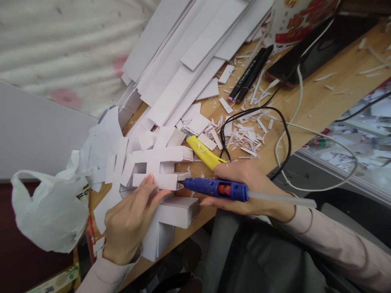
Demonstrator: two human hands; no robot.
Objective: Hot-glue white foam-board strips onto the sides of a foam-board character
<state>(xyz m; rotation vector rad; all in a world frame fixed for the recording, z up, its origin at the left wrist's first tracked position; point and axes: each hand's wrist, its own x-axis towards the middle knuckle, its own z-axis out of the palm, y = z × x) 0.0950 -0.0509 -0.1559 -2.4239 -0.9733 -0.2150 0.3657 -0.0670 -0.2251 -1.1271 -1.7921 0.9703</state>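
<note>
My right hand [241, 179] is closed around a blue hot glue gun [201, 186], which lies sideways with a translucent glue stick [281, 198] sticking out of its back. Its nozzle meets the open end of a white foam-board piece [159, 179]. That piece belongs to a cross-shaped white structure [152, 156] of folded or joined strips. My left hand [131, 217] presses the piece with its fingertips on top and the thumb along the near side. Another white boxy piece [177, 211] stands closer to me. A yellow utility knife [204, 152] lies just beyond the glue gun.
Long white boards [189, 53] are stacked at the back. Paper scraps [244, 136], two black markers [252, 75] and a phone-like dark device [320, 49] lie on the wooden table [324, 97]. Black and white cables [301, 89] loop over its edge. A white plastic bag [49, 211] hangs at left.
</note>
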